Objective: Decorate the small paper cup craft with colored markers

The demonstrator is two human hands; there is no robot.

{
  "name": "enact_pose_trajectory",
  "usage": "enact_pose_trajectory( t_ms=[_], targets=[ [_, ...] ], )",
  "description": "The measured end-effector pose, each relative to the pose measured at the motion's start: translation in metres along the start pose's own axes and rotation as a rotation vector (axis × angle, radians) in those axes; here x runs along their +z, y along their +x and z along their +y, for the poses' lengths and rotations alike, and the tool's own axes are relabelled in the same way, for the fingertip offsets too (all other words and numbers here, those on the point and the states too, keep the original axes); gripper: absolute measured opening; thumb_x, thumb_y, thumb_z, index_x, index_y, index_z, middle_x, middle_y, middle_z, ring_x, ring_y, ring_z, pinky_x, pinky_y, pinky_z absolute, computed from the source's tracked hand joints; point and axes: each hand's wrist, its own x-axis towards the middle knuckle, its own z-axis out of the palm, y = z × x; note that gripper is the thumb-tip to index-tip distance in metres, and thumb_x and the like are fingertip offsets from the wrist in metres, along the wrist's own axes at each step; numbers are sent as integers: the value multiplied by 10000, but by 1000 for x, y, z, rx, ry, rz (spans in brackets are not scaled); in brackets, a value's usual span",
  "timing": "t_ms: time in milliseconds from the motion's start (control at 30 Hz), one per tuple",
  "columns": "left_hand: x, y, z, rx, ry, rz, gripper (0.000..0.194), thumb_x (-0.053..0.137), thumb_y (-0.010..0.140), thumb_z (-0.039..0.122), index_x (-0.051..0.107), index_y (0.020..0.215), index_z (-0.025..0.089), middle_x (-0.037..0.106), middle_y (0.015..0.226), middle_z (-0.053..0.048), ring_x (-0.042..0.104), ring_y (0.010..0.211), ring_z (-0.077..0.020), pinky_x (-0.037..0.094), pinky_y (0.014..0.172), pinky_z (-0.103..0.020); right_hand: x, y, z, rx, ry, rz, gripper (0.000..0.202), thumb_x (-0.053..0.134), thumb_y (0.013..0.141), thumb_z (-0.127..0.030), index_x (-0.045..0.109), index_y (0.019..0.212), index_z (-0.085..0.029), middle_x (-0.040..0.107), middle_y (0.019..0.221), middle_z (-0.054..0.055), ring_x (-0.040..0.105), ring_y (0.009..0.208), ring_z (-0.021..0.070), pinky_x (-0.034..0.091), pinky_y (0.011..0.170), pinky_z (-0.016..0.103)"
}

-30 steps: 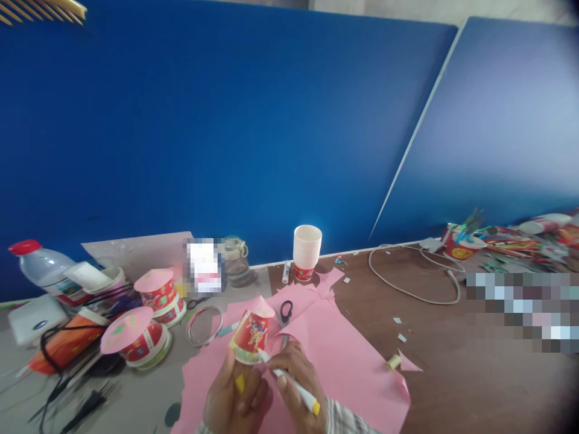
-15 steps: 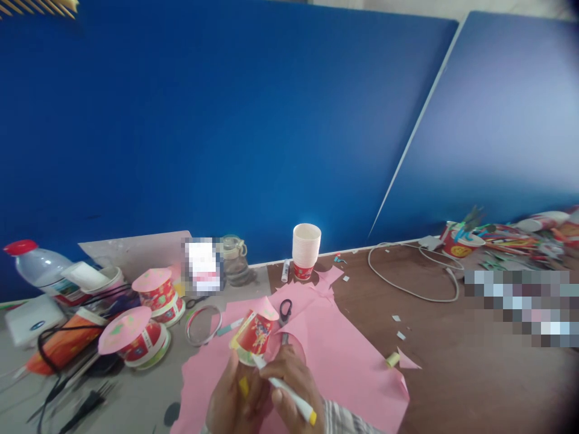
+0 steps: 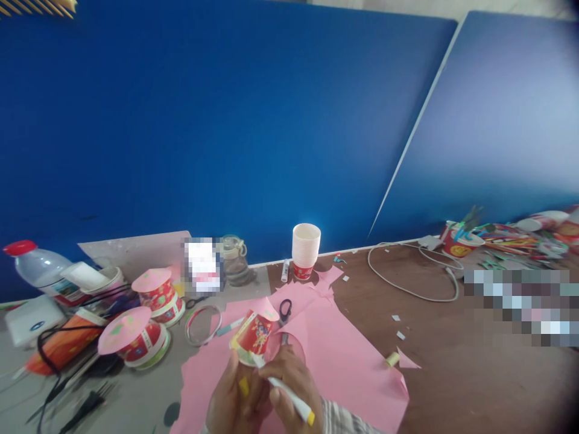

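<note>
My left hand [image 3: 229,392] is closed around the lower part of a red printed paper cup [image 3: 254,333], which lies tilted with a pink paper disc [image 3: 266,308] on its far end. Between the fingers of my right hand [image 3: 296,383] is a white marker [image 3: 289,392] with a yellow end. Its tip meets the cup's near rim, where a light green-yellow patch shows. A small yellow piece [image 3: 244,386] sits by my left fingers; what it belongs to is unclear. Under both hands spreads pink paper [image 3: 353,355], with scissors [image 3: 285,310] partly covered by it.
Two decorated cups with pink discs [image 3: 124,330] stand at left, near cables and a red-capped bottle [image 3: 40,265]. Behind the paper are a stack of paper cups [image 3: 306,250], a glue stick [image 3: 285,271] and a glass jar [image 3: 235,262]. A white cable [image 3: 407,294] loops at right.
Almost nothing differs. The marker and my right fingers have shifted very slightly against the cup's rim, and the cup has barely tilted.
</note>
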Motion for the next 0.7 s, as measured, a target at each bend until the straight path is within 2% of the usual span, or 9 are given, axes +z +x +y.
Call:
enact_pose_trajectory(
  t_ms=[200, 367, 567, 700],
  targets=[
    [1, -1, 1, 0, -16, -42, 444, 479, 558, 593, 478, 345, 203, 418, 173, 24, 331, 223, -98, 238, 301, -210, 1, -1, 0, -32, 5, 29, 331, 385, 862, -435, 653, 846, -242, 686, 588, 6, 582, 495, 192, 451, 590, 337],
    [2, -1, 0, -13, -14, -10, 407, 491, 548, 592, 527, 426, 205, 433, 180, 30, 336, 242, -101, 249, 311, -203, -2, 2, -3, 5, 8, -50, 323, 380, 867, -421, 645, 881, -237, 691, 618, 21, 588, 526, 207, 442, 578, 333],
    [1, -1, 0, 2, -18, -8, 393, 490, 557, 583, 546, 441, 212, 432, 169, 30, 350, 242, -115, 279, 318, -214, -1, 1, 1, -21, 20, 9, 321, 394, 858, -429, 648, 845, -233, 665, 545, 1, 573, 472, 202, 442, 569, 334],
    [-1, 0, 1, -3, -30, -39, 441, 478, 566, 585, 475, 324, 216, 441, 186, 19, 358, 249, -107, 288, 324, -215, -2, 3, -1, -25, 23, -59, 320, 377, 867, -418, 642, 883, -240, 673, 562, 6, 581, 480, 203, 442, 564, 329]
  ],
)
